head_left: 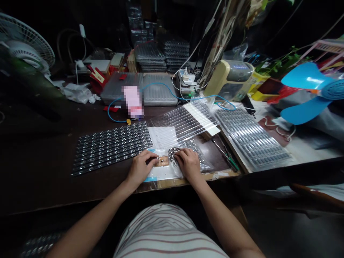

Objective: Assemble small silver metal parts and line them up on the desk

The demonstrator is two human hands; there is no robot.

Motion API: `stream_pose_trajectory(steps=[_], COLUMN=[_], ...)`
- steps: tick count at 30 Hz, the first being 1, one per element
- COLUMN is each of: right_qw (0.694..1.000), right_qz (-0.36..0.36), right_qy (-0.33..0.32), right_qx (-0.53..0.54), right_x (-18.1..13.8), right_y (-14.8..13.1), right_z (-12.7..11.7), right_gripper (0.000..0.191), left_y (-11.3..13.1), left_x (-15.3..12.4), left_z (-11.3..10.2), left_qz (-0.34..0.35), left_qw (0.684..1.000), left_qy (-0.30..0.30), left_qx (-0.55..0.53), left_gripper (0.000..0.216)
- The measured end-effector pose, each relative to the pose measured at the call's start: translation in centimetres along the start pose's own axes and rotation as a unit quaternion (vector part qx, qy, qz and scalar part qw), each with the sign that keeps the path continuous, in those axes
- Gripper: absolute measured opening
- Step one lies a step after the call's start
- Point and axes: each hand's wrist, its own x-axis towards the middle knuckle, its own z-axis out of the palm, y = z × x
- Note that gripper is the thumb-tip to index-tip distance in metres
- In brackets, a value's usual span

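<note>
My left hand (140,165) is closed in a pinch at the left edge of a small wooden block (162,163). Whatever lies between its fingertips is too small to make out. Just right of the block, my right hand (189,164) reaches down with bent fingers into a pile of small shiny metal parts (173,152) on a clear plastic bag (205,161). Its fingertips are closed together among the parts, and what they grip is hidden. Block and pile rest on a white sheet (158,173) with blue tape at its edges.
Left stands a black tray of rows of shiny round parts (113,147). Clear ribbed trays lie behind (185,120) and right (252,139). A green-handled screwdriver (232,163) lies at the right. Fans (309,89), a beige machine (228,80), a blue cable (172,87) and stacked trays surround the table.
</note>
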Motion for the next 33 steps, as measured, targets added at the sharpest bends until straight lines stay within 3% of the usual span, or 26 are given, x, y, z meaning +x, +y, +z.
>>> stream_pose_trajectory(steps=[9,22,28,33], right_qw=[0.995,0.979,0.991,0.996], right_qz=[0.025,0.035,-0.007,-0.031], right_qy=[0.051,0.045,-0.042,-0.051], right_qx=[0.078,0.194,0.123,0.068], right_x=[-0.4,0.1,0.7,0.6], right_y=[0.3,-0.4,-3.3,-4.5], right_z=[0.3,-0.7,0.4,1.5], right_gripper=[0.015,0.009,0.011,0.011], left_y=[0.2,0.8,0.0,-0.3], left_x=[-0.4,-0.2,0.3,0.3], left_z=[1.7,1.6,1.3,1.3], left_qz=[0.013,0.031,-0.017,-0.020], left_qw=[1.000,0.997,0.997,0.997], left_qy=[0.000,-0.020,0.065,0.062], left_qx=[0.013,0.069,-0.043,-0.045], left_gripper=[0.011,0.010,0.012,0.011])
